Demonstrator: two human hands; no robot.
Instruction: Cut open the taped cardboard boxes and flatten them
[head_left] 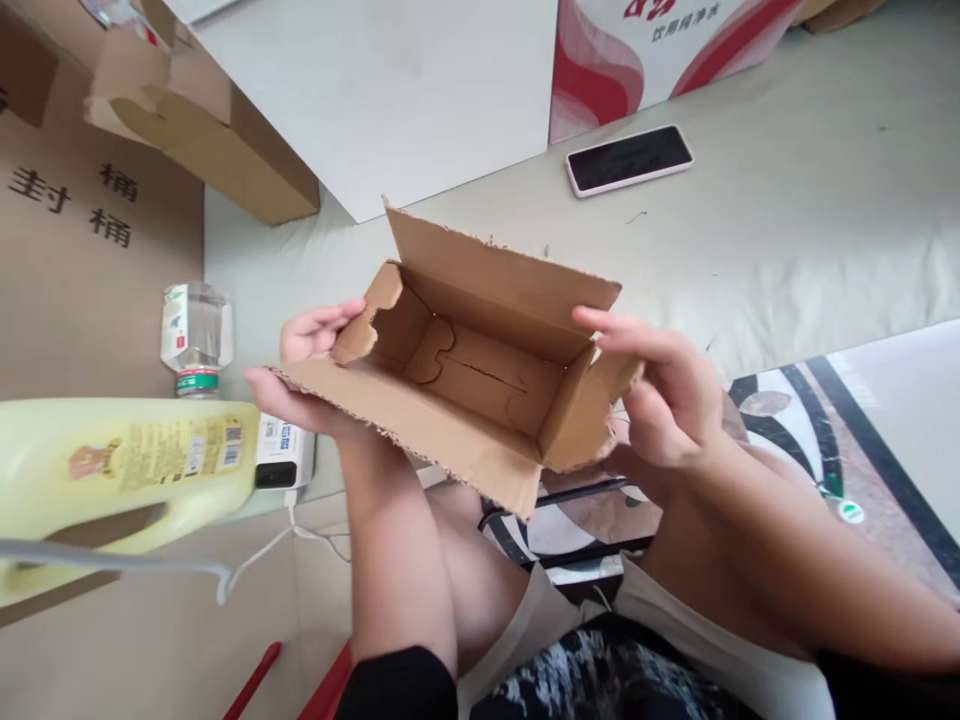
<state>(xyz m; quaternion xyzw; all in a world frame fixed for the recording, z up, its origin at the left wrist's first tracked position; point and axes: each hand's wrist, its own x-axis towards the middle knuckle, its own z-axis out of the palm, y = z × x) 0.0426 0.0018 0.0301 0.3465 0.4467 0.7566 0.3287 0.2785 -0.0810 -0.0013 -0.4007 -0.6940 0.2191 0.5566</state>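
Gripping an open cardboard box [480, 365], both hands [311, 365] [667, 385] hover near a pale, wrinkled surface [810, 200] bearing a phone [630, 160].

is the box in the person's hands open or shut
Open: the cardboard box has its flaps spread apart, and its inside shows down to the bottom, with nothing seen in it.

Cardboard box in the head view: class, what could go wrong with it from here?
1. The left hand and right hand hold the cardboard box around its end flaps, so those flaps might bend or tear.
2. The near flap has a ragged edge close above the left forearm, and could scratch it.
3. Cut lines cross the bottom; it might give way under weight.
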